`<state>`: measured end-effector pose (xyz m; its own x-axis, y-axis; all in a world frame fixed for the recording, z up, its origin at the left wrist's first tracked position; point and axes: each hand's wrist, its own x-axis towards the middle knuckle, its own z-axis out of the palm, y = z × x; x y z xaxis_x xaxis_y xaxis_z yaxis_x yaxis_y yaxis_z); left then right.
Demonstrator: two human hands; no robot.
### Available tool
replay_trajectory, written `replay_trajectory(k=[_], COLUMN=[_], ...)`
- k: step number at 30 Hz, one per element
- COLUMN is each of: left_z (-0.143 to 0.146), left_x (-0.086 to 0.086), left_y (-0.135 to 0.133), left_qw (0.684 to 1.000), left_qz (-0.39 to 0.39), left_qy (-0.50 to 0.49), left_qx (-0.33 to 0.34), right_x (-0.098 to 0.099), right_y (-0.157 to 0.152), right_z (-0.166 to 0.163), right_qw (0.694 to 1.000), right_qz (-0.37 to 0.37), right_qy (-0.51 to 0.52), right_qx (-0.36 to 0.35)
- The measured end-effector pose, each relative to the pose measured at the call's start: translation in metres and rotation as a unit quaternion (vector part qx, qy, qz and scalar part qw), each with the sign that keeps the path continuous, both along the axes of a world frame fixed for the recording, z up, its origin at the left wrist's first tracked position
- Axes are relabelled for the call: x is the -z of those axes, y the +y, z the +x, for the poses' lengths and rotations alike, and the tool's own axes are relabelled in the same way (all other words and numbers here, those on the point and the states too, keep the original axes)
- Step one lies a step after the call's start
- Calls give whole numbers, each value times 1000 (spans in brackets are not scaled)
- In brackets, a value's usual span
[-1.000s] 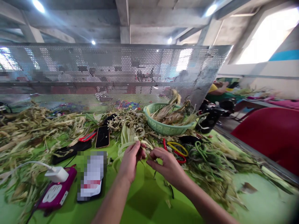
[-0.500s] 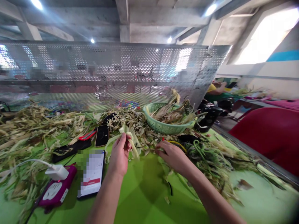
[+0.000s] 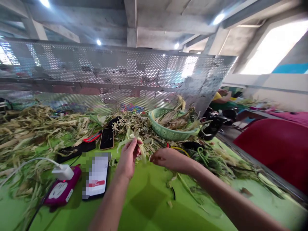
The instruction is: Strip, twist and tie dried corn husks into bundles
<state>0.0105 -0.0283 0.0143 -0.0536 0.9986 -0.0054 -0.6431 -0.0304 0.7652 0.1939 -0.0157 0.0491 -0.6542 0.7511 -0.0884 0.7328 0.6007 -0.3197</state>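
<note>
Pale corn husk strips (image 3: 132, 137) are pinched between the thumb and fingers of my left hand (image 3: 128, 158), their ends fanning out above and hanging down to the right. My right hand (image 3: 166, 158) is just to the right, its fingers curled with the tips together, a short gap from the husk. Whatever those fingertips hold, if anything, is too small to make out. Behind both hands lies a heap of dry husk scraps (image 3: 134, 123) on the green table (image 3: 144, 205).
A green basket (image 3: 166, 132) of dry husks stands at the back. Two phones, a dark one (image 3: 106, 138) and a lit one (image 3: 98, 176), and a purple power strip (image 3: 64, 189) lie left. Green and pale strips (image 3: 216, 163) lie right. A perforated metal screen (image 3: 115, 77) rises behind.
My right hand has moved left, closer to the husk, with its fingers curling in. My left hand still holds the husk strips and sits slightly further right in view.
</note>
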Motion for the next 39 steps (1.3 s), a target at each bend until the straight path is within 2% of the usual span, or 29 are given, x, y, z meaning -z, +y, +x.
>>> replay_trajectory(k=[2,3,5,7,9,12,15,18,21,25,28,30,32,34,36,39], left_z=[1,1,1,1,1,3,5,6,6,12,19,22,24,25,25,21], left_x=[1,2,3,4,6,8,8,7,5,9,19,26,29,28,25,19], left_y=[0,0,1,1,2,2,1,1,0,-1,-1,-1,-1,0,0,-1], left_qw=[1000,1000,999,998,997,995,990,980,953,889,851,837,841,861,894,947], left_qz=[9,16,26,24,12,7,19,36,58,109,141,155,170,184,182,113], left_qy=[7,12,27,48,70,96,130,190,293,442,504,523,514,475,408,296], left_qx=[3,7,16,22,28,42,54,51,49,36,33,34,18,11,31,54], right_x=[7,9,10,4,-4,-11,-7,-3,-6,-11,-10,-8,-8,-11,-15,-18], right_y=[13,20,33,41,41,29,20,21,21,14,6,0,-5,-11,-17,-19], right_z=[-3,-2,0,1,0,-7,-12,-11,-6,-7,-13,-17,-20,-22,-21,-18], right_qw=[997,997,996,981,958,928,920,923,927,935,946,951,953,949,941,929], right_qz=[-42,-31,32,69,44,-51,-103,-85,-18,46,82,89,88,92,91,69], right_qy=[24,37,84,169,269,366,378,374,371,348,312,295,290,300,325,363], right_qx=[-64,-64,-1,68,91,57,31,41,57,38,34,27,15,1,-14,-17])
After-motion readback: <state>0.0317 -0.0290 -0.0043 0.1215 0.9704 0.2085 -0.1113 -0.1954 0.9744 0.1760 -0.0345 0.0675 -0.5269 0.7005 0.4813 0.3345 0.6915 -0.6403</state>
